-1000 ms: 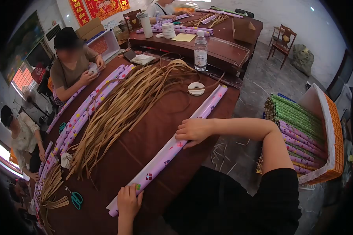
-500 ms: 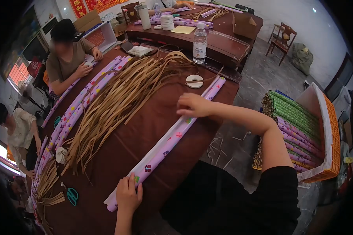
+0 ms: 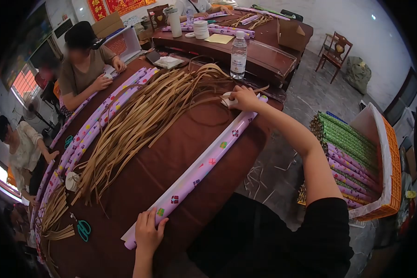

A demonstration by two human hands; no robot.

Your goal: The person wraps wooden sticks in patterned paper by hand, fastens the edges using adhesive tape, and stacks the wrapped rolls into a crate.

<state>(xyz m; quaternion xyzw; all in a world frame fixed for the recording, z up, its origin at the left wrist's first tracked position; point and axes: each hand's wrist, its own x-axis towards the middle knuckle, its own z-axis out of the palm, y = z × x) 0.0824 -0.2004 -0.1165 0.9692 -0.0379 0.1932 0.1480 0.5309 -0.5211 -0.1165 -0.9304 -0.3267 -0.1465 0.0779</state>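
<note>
A purple wrapping paper roll (image 3: 197,178) with gift-box prints lies slantwise across the brown table, a pale strip showing along its left edge. My left hand (image 3: 148,231) grips its near end, fingers over the top and thumb on the side. At the far end, my right hand (image 3: 245,98) is closed on a white tape roll (image 3: 227,100), its fingers covering part of it. A long bundle of tan paper strips (image 3: 139,120) lies left of the wrapping paper roll.
Teal scissors (image 3: 84,230) lie at the left. A water bottle (image 3: 238,55) stands beyond my right hand. To the right, an orange crate (image 3: 390,167) with a white liner holds green and purple rolls. Two people work along the left side, another at the back table.
My right hand has moved from above the wrapping paper roll to the far end and taken hold of the tape roll. My left hand stays at the near end.
</note>
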